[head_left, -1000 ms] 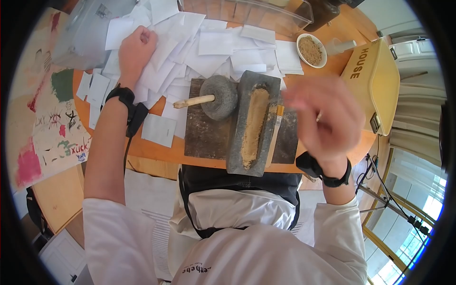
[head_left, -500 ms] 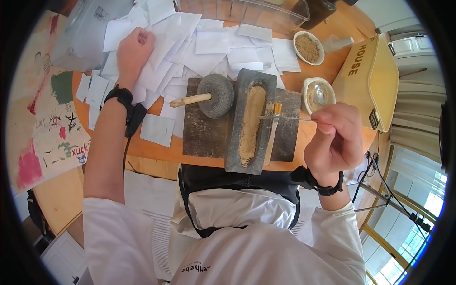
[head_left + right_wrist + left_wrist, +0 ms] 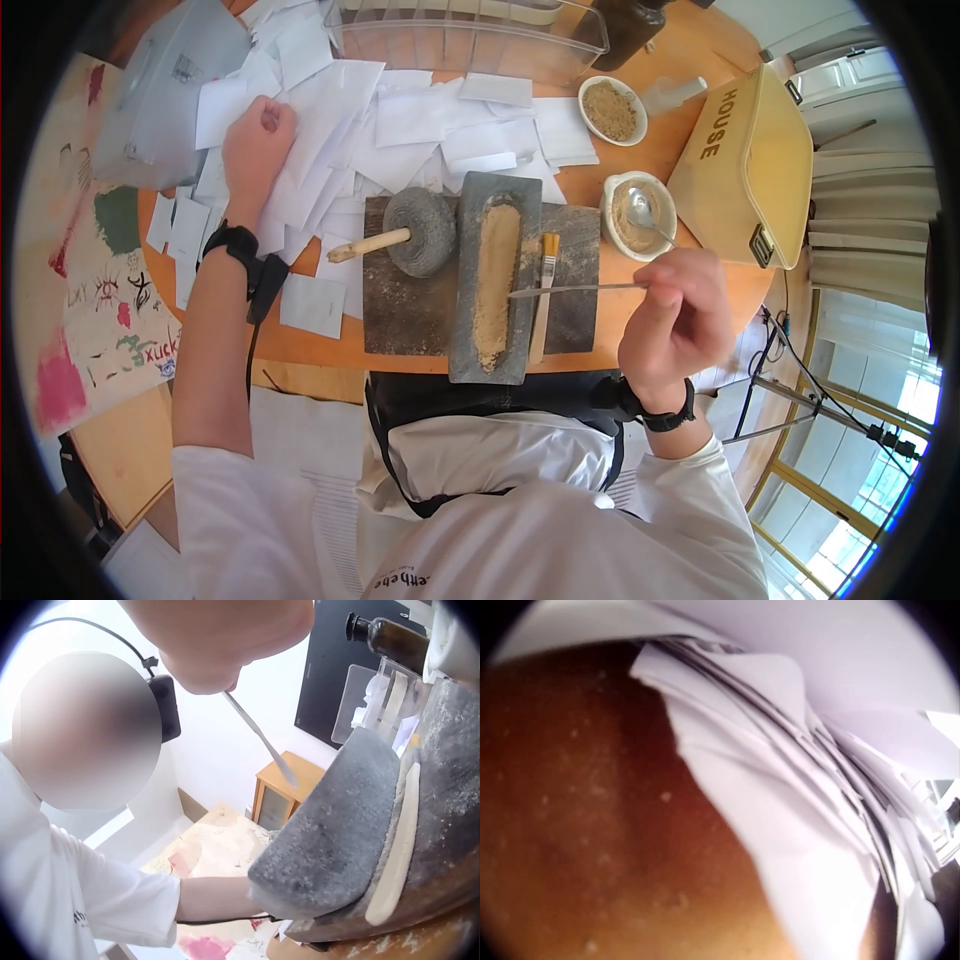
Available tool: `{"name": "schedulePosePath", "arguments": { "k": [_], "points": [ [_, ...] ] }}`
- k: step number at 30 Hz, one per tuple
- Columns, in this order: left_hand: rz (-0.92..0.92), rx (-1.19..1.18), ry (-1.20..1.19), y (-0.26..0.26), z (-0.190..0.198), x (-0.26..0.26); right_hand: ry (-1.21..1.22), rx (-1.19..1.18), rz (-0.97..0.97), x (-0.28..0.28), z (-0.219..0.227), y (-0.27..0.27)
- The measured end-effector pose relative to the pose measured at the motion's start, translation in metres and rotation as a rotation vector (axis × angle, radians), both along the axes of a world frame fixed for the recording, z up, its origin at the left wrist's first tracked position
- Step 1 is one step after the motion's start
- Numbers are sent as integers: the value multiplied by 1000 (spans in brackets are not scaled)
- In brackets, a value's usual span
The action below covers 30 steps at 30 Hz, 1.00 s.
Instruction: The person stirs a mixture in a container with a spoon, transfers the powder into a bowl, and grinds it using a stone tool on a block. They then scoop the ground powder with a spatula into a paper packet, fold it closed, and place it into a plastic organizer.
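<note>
My right hand (image 3: 680, 325) pinches a thin metal spatula (image 3: 590, 288) between thumb and fingers. The flat tip reaches left over the tan powder (image 3: 494, 290) in a long grey stone trough (image 3: 526, 215). Seen from the right wrist, the spatula (image 3: 259, 735) slants down above the trough's side (image 3: 330, 825). My left hand (image 3: 258, 150) rests, fingers curled, on a heap of white paper packets (image 3: 345, 95). A grinding wheel (image 3: 425, 235) with a wooden handle lies left of the trough. Along its right side lies a flat brush (image 3: 545, 275).
A white bowl (image 3: 608, 222) of powder with a spoon (image 3: 641, 208) in it stands right of the trough. Behind it is another bowl (image 3: 584, 98) of coarser powder. A yellow box (image 3: 740, 170) stands at the right, a clear plastic tray (image 3: 450, 45) at the back.
My right hand, earlier a blur over the powder bowl, has come down toward me, and its spatula now extends over the trough. The head view has shifted slightly; my left hand stays on the packets.
</note>
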<state>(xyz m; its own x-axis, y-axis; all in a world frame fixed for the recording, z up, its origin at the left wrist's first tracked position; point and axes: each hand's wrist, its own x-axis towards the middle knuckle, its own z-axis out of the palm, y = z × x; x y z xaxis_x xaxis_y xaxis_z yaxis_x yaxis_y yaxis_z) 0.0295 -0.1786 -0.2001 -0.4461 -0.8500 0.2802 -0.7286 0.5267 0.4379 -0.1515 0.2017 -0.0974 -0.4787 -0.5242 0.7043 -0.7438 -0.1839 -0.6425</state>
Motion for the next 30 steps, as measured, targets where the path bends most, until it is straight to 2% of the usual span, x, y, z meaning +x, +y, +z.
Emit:
{"name": "schedulePosePath", "arguments": {
  "k": [2,4,5,7,10,12,14,15,17,20,25,27,30],
  "points": [
    [3,-20,-13,0,-1,0,-69,-43,-11,-2,-4,2],
    [-4,-22,-13,-2,-2,1,-361,-50,-48,3,-3,4],
    [0,-22,-18,-2,-3,1,-355,-55,-58,2,-3,7],
    [-28,-60,26,-3,-6,0,-547,-30,-89,-1,-5,13],
    [-48,-100,59,-4,-8,0,-649,55,-154,-15,-7,20],
    [-53,-106,52,-5,-9,1,-673,47,-132,-25,-8,17],
    [-48,-107,54,-4,-9,0,-707,148,-85,-36,-11,14],
    [-50,-110,55,-4,-8,0,-706,144,-86,-41,-11,11],
    [-43,-97,58,-3,-7,0,-620,465,-69,-51,-11,4],
    [-36,-93,56,-1,-6,0,-518,543,21,-60,-18,-22],
    [-45,-111,65,-3,-8,1,-517,692,33,-54,-13,-52],
    [-43,-114,64,-2,-8,-1,-398,871,-23,-53,-12,-58],
    [-29,-107,64,0,-6,-1,-293,899,-38,-50,-19,-63]
  ]
}}
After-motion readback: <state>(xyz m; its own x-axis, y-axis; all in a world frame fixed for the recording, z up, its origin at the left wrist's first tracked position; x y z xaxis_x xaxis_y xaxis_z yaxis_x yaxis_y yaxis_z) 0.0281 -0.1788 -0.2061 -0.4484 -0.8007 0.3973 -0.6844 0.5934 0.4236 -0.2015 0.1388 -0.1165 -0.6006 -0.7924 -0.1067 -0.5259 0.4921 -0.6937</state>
